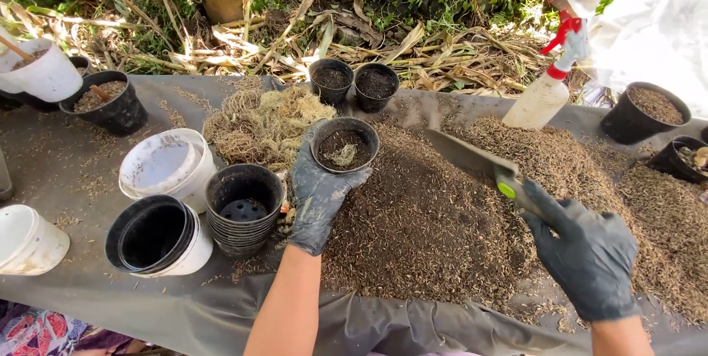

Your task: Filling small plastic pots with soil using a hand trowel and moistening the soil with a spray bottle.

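The left hand [318, 192] has its grip closed around a small black pot [344, 146] part-filled with soil, held over the soil heap [420, 216] on the desk [66, 171]. The right hand [586, 253] grips a trowel [479, 164], its blade raised beside the pot.

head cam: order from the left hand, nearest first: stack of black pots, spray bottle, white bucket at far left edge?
1. Stack of black pots: just left of the left hand, almost touching.
2. Spray bottle: up and to the right, past the soil pile.
3. White bucket: far left edge of the table.
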